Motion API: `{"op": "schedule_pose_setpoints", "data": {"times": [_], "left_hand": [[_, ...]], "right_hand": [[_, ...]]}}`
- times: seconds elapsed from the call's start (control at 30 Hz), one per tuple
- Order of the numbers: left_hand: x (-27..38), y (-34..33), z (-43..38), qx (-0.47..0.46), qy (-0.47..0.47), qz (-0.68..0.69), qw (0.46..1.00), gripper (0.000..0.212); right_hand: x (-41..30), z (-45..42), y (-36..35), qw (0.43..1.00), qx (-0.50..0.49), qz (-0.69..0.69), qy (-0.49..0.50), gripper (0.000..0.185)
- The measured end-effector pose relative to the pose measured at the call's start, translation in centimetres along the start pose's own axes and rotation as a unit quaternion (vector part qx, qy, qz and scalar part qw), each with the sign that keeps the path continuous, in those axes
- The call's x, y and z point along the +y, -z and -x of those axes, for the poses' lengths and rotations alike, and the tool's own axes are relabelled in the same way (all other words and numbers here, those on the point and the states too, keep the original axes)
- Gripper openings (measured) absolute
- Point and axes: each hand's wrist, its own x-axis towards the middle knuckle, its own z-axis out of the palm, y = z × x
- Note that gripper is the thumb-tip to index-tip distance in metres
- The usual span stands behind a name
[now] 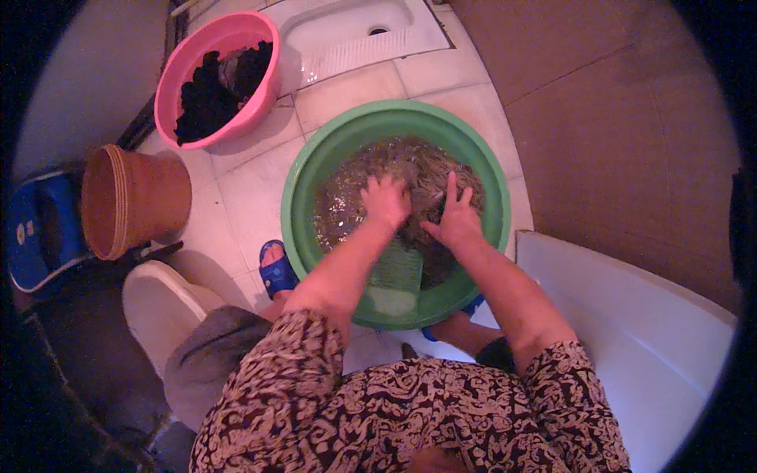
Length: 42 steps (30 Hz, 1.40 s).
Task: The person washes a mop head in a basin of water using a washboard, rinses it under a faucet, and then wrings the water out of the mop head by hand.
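Note:
A round green plastic tub (294, 177) stands on the floor between my feet, holding murky, sudsy water and a soaked, patterned grey-brown cloth (434, 162). Both my hands are down in it. My left hand (385, 202) presses at the middle of the wet cloth, its fingertips blurred and partly hidden, so its grip is unclear. To the right, my right hand (458, 220) rests on the cloth with thumb and fingers spread. Below my hands, a green ribbed washboard (396, 269) leans against the near side of the tub.
A pink basin (269, 97) with dark cloth (207, 97) stands at upper left. Beyond it is a white squat toilet (349, 56). Brown stacked buckets (157, 198) and a blue plastic object (44, 227) are at left. A white panel (627, 331) borders the right side.

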Motion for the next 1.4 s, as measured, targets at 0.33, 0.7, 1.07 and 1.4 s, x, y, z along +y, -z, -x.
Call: {"op": "schedule_pose_setpoints", "data": {"times": [0.33, 0.7, 1.07, 1.4], "left_hand": [[0.6, 1.4, -1.3, -0.114, -0.010, -0.072, 0.991, 0.018], [1.3, 1.9, 9.6, -0.061, -0.161, -0.010, 0.985, 0.022], [2.3, 0.5, -0.2, -0.052, 0.029, -0.032, 0.998, 0.026], [0.6, 0.3, 0.6, 0.028, -0.103, -0.096, 0.990, 0.011]], "right_hand": [[0.8, -0.3, -1.7, 0.994, -0.009, 0.108, 0.022, 0.077], [2.1, -0.3, -3.3, 0.984, 0.054, 0.163, 0.053, 0.079], [1.0, -1.3, -3.2, 0.984, 0.042, 0.169, 0.037, 0.079], [1.0, -1.0, -3.9, 0.988, 0.082, 0.128, 0.040, 0.071]]}}
